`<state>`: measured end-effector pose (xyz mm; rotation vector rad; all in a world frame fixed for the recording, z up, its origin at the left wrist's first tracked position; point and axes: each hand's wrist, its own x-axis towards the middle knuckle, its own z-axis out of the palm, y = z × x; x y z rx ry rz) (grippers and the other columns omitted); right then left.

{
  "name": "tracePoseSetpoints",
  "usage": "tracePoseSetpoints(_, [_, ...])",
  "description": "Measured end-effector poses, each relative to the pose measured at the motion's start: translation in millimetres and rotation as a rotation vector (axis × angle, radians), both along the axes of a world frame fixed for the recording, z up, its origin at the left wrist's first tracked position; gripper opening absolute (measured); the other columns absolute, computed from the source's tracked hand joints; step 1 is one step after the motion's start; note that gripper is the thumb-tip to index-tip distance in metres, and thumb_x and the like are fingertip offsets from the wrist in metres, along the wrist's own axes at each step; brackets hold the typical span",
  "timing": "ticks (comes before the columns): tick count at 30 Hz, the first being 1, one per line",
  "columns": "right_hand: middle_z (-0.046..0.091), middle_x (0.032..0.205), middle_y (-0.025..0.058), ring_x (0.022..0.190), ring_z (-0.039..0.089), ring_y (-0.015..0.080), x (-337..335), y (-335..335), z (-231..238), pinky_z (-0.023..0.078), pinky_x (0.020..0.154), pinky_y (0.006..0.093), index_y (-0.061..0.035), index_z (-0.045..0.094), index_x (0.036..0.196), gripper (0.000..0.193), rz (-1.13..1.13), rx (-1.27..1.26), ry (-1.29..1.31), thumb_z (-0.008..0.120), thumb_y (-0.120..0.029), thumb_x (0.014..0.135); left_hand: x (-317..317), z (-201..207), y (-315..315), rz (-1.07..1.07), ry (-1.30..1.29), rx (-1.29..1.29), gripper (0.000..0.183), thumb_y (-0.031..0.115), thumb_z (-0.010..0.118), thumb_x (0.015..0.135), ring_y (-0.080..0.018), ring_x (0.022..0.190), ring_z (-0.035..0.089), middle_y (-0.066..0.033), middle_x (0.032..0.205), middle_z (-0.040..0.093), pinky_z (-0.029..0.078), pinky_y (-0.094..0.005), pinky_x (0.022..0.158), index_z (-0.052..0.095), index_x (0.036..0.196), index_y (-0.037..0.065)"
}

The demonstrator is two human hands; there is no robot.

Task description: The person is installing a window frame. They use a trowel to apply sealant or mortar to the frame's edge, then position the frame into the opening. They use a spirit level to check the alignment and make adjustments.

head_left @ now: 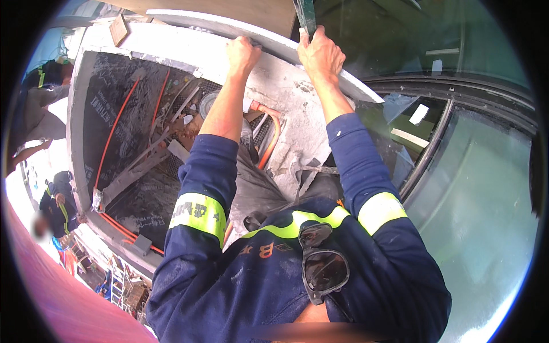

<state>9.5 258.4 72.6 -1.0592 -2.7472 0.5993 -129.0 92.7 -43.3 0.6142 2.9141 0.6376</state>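
Observation:
A long, thin white board (360,87) stands on edge along the top of the pale concrete ledge (189,50). My left hand (243,55) is closed at the board's near side, its fingers curled and mostly hidden from above. To its right, my right hand (321,57) is wrapped round the lower end of a dark green flat bar (306,16), against the board. The bar's upper part runs out of the picture. At my waist hangs a hammer-like tool (295,171), partly hidden by my clothing.
A small wooden piece (119,30) lies at the ledge's far left. Below are orange conduits (117,126), scrap planks (137,171) and rubble. Framed glass panes (469,217) fill the right side. Other people (57,200) stand lower down at left, beside a ladder (118,283).

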Motion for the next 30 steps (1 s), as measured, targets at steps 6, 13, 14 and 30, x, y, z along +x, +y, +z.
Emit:
tracePoseSetpoints(6, [0.08, 0.095, 0.0205, 0.092, 0.077, 0.045, 0.1, -0.6, 0.6, 0.059, 0.081, 0.0579, -0.0078, 0.065, 0.111, 0.04, 0.0, 0.016, -0.004, 0.058, -0.047, 0.105, -6.1, -0.2, -4.1, -0.047, -0.057, -0.004, 0.04, 0.038, 0.085, 0.085, -0.0382, 0.098, 0.079, -0.0215, 0.1, 0.08, 0.06, -0.0428, 0.094, 0.084, 0.108, 0.004])
tracePoseSetpoints(13, [0.08, 0.098, 0.0202, 0.091, 0.077, 0.0448, 0.2, 2.2, 2.7, 0.06, 0.078, 0.0563, -0.008, 0.066, 0.113, 0.039, 0.001, -0.028, -0.024, 0.059, -0.045, 0.105, -15.1, 9.0, -14.9, -0.052, -0.272, 0.096, 0.035, 0.032, 0.083, 0.088, -0.0389, 0.101, 0.078, -0.0208, 0.104, 0.08, 0.06, -0.0422, 0.097, 0.084, 0.108, 0.004])
tracePoseSetpoints(14, [0.08, 0.098, 0.0198, 0.09, 0.077, 0.0446, 0.4, 2.4, 2.1, 0.06, 0.078, 0.0563, -0.0077, 0.066, 0.113, 0.038, -0.002, -0.024, -0.015, 0.059, -0.045, 0.104, -12.6, 9.1, -15.0, -0.098, -0.183, 0.089, 0.036, 0.034, 0.081, 0.089, -0.0389, 0.098, 0.078, -0.0211, 0.101, 0.08, 0.06, -0.0422, 0.094, 0.084, 0.107, 0.004])
tracePoseSetpoints(30, [0.079, 0.094, 0.0208, 0.091, 0.077, 0.0454, -1.2, 3.2, -5.7, 0.059, 0.079, 0.0582, -0.0063, 0.067, 0.114, 0.046, -0.026, -0.001, 0.019, 0.058, -0.05, 0.105, 5.5, 7.0, -4.1, -0.121, 0.06, 0.046, 0.032, 0.029, 0.078, 0.083, -0.044, 0.086, 0.077, -0.0271, 0.088, 0.076, 0.059, -0.0511, 0.09, 0.079, 0.086, -0.003])
